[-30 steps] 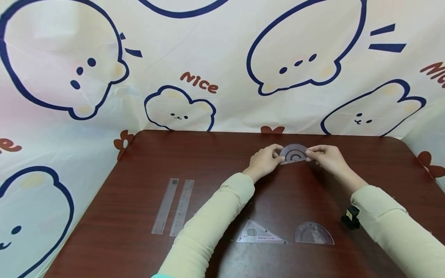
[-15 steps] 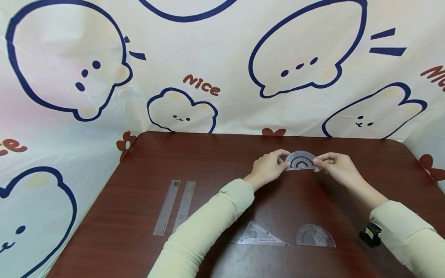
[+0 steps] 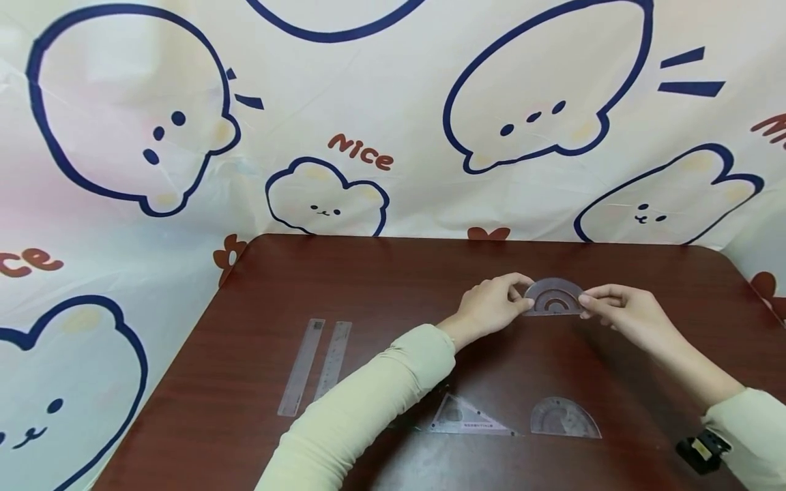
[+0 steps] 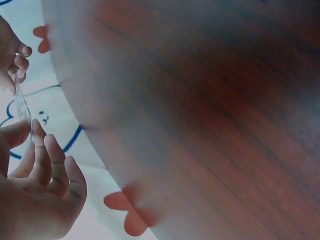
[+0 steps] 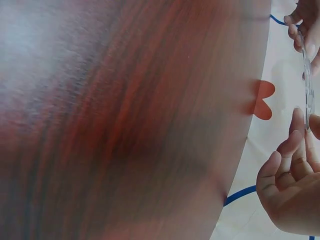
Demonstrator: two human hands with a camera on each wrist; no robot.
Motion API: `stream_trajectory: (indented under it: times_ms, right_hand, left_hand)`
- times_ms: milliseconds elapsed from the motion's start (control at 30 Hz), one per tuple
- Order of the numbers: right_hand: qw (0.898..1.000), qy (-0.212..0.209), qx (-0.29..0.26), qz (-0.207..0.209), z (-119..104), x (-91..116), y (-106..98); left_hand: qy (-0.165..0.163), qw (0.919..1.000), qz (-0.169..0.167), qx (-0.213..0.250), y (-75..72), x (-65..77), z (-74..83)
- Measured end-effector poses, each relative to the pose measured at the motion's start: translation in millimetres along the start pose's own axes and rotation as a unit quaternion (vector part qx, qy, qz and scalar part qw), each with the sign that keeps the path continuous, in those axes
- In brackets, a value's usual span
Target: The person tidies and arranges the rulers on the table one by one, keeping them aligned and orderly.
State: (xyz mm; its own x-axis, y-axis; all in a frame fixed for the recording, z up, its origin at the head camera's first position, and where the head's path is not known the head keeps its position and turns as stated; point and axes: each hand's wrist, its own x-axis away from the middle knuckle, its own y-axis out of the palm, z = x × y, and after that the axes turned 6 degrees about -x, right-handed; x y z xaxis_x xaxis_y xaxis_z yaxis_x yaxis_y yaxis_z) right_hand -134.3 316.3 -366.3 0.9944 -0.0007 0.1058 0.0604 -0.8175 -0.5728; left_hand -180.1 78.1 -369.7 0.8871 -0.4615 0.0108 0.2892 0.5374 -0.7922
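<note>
A clear protractor (image 3: 555, 297) is held between both hands over the far right part of the table, its curved edge upward in the head view. My left hand (image 3: 494, 303) pinches its left corner between thumb and fingers. At the opposite corner, the thumb and fingers of my right hand (image 3: 632, 314) pinch it too. Both wrist views show the protractor nearly edge-on, as a thin clear strip (image 4: 22, 107) in the left one and a clear strip (image 5: 306, 75) in the right one.
On the brown table (image 3: 393, 279) lie two clear rulers, a left ruler (image 3: 301, 368) and a right ruler (image 3: 333, 358), partly behind the left sleeve. A set square (image 3: 469, 417) and a second protractor (image 3: 565, 417) lie nearer the front. A patterned cloth (image 3: 417, 102) hangs behind the table.
Both hands have moved right and somewhat nearer with the protractor between them. The protractor has gone from slightly tilted to level along its straight edge.
</note>
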Motion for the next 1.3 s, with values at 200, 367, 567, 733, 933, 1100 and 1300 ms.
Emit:
stream_trajectory:
  times_ms: [200,367,567,733,933,1100,1300]
  right_hand:
    - [1.000,0.023,0.011,0.010,5,13,-6]
    - [0.999,0.027,0.023,0.011,11,19,-9]
    - [0.999,0.025,0.038,0.015,13,30,-14]
    - [0.998,0.011,0.055,0.020,15,40,-16]
    - [0.997,0.008,0.069,0.036,24,51,-18]
    - [0.996,0.016,0.079,0.038,32,59,-17]
    - [0.996,0.023,0.081,0.041,38,66,-18]
  left_hand:
    - [-0.010,0.9998,-0.007,-0.013,5.1,5.0,9.8]
    - [-0.014,0.9998,-0.013,-0.009,6.9,8.7,16.0]
    - [-0.019,0.9996,-0.017,-0.014,9.6,14.2,21.5]
    - [-0.017,0.9991,-0.024,-0.031,14.3,18.5,27.1]
    - [-0.019,0.9985,-0.033,-0.039,24.2,24.5,35.6]
    - [-0.024,0.9979,-0.037,-0.047,32.4,29.2,41.0]
    - [-0.021,0.9971,-0.047,-0.057,37.9,31.6,44.2]
